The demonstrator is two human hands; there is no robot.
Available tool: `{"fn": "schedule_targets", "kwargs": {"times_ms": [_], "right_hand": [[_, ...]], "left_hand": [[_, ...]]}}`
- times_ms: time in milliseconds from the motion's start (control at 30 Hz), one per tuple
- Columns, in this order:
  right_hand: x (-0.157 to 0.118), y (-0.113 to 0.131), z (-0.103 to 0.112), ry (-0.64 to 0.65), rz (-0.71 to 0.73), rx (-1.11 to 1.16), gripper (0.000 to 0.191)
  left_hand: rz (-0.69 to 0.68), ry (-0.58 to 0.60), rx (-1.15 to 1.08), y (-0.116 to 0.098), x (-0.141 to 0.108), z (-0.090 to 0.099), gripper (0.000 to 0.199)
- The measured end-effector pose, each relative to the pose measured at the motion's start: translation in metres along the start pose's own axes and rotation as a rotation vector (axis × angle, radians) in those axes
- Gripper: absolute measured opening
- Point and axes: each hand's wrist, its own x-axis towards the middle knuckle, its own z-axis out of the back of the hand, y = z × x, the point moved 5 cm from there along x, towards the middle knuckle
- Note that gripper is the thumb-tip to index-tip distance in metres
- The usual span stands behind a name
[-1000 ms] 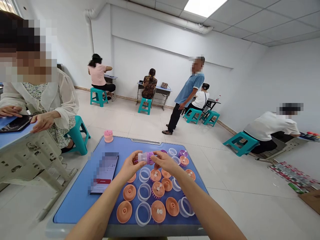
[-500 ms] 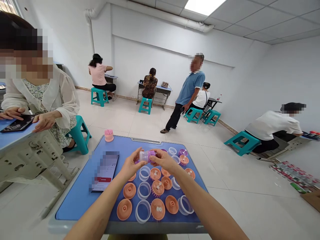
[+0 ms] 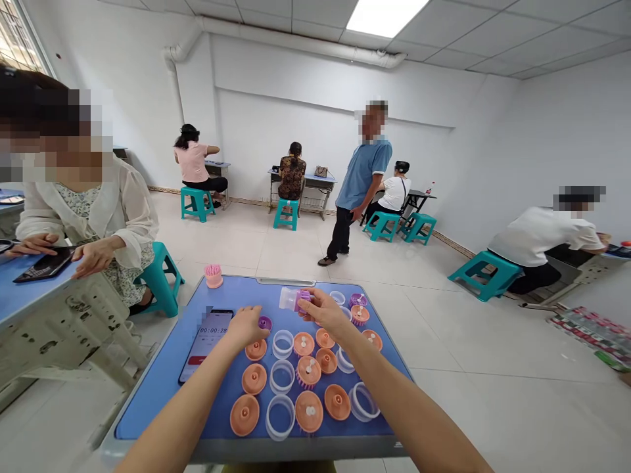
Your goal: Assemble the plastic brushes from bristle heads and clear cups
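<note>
My right hand [image 3: 320,312] holds a purple bristled piece [image 3: 302,300] joined to a clear cup [image 3: 287,298], raised above the desk's far half. To its left my left hand [image 3: 246,328] is low over the desk, fingers bent beside a purple round cap [image 3: 265,323]; its fingertips are near the cap, and whether they touch it is unclear. Below stand orange caps [image 3: 254,379], clear rings [image 3: 282,376] and orange bristled pieces with white parts [image 3: 308,371] in rough rows. More clear rings [image 3: 365,401] lie at the right.
A phone showing a timer [image 3: 207,341] lies on the blue desk [image 3: 162,394], left of my left hand. A pink bristled piece [image 3: 213,276] stands at the far left corner. A person sits close at the left; others sit or stand farther off.
My left hand has let go of the clear cup and moved left and down to the purple cap. My right hand keeps the purple piece with the cup. The view has shifted slightly.
</note>
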Motion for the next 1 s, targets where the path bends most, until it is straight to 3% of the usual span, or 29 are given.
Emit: {"fn": "schedule_targets", "kwargs": {"times_ms": [233,500,833,933,1000], "right_hand": [[-0.001,-0.003,0.008,0.006,0.021,-0.044,0.039],[0.001,-0.005,-0.005,0.068,0.094,-0.189,0.041],[0.001,-0.006,-0.006,0.164,0.088,-0.112,0.04],[0.001,-0.011,-0.006,0.214,0.055,-0.044,0.041],[0.001,-0.015,-0.006,0.253,0.019,0.072,0.042]], "left_hand": [[-0.039,0.028,0.061,0.001,0.01,-0.007,0.051],[-0.14,-0.097,-0.065,-0.013,0.002,-0.002,0.046],[-0.283,-0.184,-0.402,-0.034,-0.024,0.019,0.05],[-0.258,-0.216,-0.623,-0.029,-0.025,0.018,0.057],[-0.226,-0.177,-0.834,-0.026,-0.024,0.013,0.06]]}}
